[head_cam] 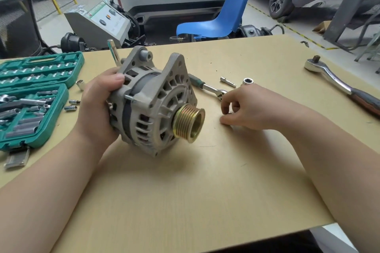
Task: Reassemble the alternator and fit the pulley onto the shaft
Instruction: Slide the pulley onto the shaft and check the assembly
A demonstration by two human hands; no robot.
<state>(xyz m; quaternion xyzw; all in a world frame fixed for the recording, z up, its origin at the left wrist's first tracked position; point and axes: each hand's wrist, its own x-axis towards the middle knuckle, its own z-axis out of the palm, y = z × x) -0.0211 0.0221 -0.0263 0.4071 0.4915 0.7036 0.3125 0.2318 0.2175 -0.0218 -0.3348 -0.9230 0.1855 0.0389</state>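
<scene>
The grey alternator (pixel 152 96) lies on its side at the middle of the wooden table (pixel 185 191), front end toward me and to the right. A brass-coloured grooved pulley (pixel 188 123) sits on its shaft. My left hand (pixel 98 104) grips the rear housing, thumb on top. My right hand (pixel 244 107) rests on the table just right of the pulley. Its fingers curl down toward the thumb, and anything small between them is hidden.
An open green socket set (pixel 35 96) lies at the left, with loose sockets (pixel 72 106) beside it. A small ratchet (pixel 207 87), an extension bar (pixel 227 81) and a socket (pixel 248 81) lie behind my right hand. A large ratchet (pixel 337 83) lies far right. A blue chair (pixel 222 12) stands beyond the table.
</scene>
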